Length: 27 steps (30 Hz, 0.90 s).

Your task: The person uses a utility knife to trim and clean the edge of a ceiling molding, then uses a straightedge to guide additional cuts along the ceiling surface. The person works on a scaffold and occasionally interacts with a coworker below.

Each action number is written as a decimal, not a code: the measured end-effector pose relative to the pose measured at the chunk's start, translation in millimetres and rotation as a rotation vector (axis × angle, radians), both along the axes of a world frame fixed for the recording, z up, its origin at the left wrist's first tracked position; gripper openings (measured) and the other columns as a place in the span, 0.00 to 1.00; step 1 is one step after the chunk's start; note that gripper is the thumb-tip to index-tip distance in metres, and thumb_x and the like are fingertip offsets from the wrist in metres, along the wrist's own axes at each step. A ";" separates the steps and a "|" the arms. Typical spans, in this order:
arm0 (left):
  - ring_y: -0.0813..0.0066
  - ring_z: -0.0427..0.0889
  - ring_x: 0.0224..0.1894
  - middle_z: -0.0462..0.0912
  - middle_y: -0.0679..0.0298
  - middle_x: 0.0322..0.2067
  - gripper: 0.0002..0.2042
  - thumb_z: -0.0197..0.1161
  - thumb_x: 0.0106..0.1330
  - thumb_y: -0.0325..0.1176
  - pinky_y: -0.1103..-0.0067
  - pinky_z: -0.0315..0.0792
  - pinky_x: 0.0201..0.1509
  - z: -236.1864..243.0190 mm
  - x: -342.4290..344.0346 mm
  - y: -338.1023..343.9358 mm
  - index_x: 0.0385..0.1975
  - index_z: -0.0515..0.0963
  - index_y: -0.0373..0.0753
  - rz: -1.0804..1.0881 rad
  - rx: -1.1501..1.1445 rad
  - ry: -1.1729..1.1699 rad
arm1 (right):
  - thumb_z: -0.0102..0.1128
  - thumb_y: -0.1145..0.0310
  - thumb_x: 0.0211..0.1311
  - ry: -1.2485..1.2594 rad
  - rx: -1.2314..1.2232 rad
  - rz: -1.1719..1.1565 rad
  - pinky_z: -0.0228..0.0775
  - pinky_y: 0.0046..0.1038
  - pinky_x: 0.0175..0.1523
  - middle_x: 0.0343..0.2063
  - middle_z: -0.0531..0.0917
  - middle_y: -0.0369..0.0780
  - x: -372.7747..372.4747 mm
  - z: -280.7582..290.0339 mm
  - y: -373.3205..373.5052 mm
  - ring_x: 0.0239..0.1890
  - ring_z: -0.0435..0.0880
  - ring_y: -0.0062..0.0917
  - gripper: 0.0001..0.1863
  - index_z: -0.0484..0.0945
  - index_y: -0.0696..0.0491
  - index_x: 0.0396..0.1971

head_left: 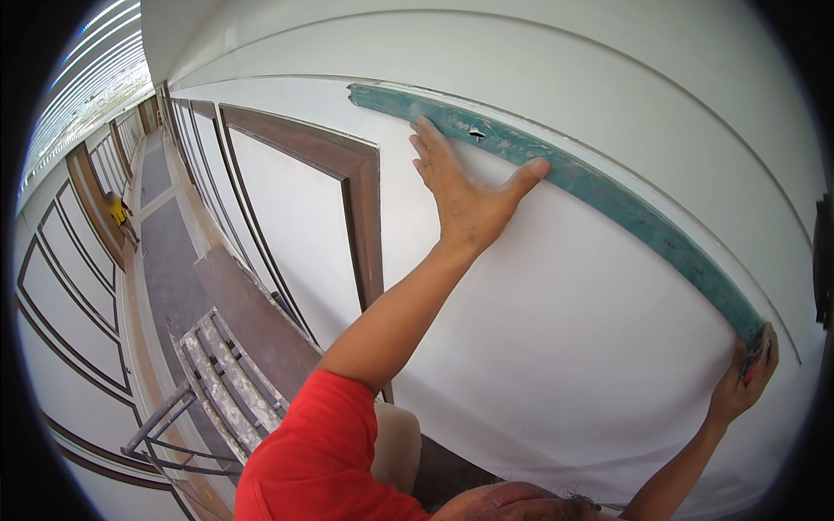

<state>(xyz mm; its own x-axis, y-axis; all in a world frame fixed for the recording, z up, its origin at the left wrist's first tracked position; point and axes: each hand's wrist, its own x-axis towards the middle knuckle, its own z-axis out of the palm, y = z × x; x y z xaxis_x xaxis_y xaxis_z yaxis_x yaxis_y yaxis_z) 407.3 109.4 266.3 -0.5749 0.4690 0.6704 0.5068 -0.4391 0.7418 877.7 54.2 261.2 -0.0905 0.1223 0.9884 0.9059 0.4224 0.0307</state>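
A long green straightedge (599,187), scuffed and with a small slot near its left part, lies along the white wall under a thin groove line. My left hand (469,195) presses at its left part with fingers and thumb spread wide, fingertips and thumb touching the board. At the far right end of the board, my right hand (738,386) is closed. A small tool with a red part (752,369) shows between its fingers; its kind is mostly hidden. Those fingers also reach the end of the straightedge.
To the left is a brown-framed opening or panel (367,208) in the wall. Below stands a paint-spattered slatted metal scaffold platform (228,373). A long corridor floor (161,252) runs away at the left, with a person in yellow (119,213) far off and panelled walls (74,321) opposite.
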 end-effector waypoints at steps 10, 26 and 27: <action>0.33 0.26 0.80 0.32 0.29 0.77 0.77 0.77 0.46 0.71 0.50 0.30 0.82 -2.3 1.6 1.4 0.77 0.29 0.27 0.030 0.041 0.022 | 0.65 0.78 0.70 0.043 -0.012 0.123 0.72 0.38 0.67 0.62 0.76 0.45 8.3 -4.6 1.9 0.66 0.76 0.36 0.24 0.76 0.58 0.65; 0.33 0.32 0.80 0.36 0.30 0.77 0.74 0.72 0.46 0.77 0.48 0.33 0.81 -4.6 -4.4 12.1 0.80 0.34 0.34 0.097 0.115 0.008 | 0.73 0.80 0.59 0.012 0.130 0.045 0.76 0.35 0.62 0.58 0.80 0.44 -16.9 16.1 -0.1 0.60 0.81 0.37 0.27 0.81 0.56 0.60; 0.33 0.32 0.81 0.36 0.30 0.77 0.74 0.71 0.47 0.78 0.48 0.33 0.81 -5.9 -5.9 14.1 0.80 0.34 0.33 0.102 0.119 0.015 | 0.73 0.79 0.59 0.025 0.131 0.052 0.77 0.34 0.62 0.58 0.81 0.44 -17.6 16.7 1.6 0.59 0.81 0.36 0.27 0.81 0.55 0.60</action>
<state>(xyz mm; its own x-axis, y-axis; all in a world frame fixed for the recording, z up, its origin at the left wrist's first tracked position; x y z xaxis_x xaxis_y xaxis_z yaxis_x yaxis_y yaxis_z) 401.5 123.5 260.4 -0.6052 0.3255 0.7265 0.5634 -0.4696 0.6797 860.0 55.8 277.9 -0.0689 -0.0118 0.9976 0.8839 0.4630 0.0665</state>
